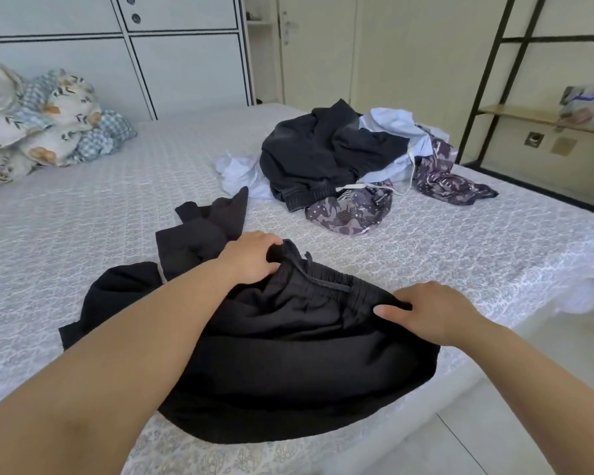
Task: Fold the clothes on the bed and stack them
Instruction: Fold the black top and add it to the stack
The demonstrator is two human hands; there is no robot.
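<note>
We had the black pants (288, 354) by the bed's (460, 255) near edge — left hand (251, 257) pinched the waistband, right hand (432, 310) gripped the other end.

Bed (117, 207), black trousers (306, 354), clothes pile (340, 156), bedding (48, 121)

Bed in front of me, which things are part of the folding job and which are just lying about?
Part of the job: black trousers under left hand and right hand; dark garment; unfolded clothes pile.
Lying about: patterned bedding; shelf.
</note>
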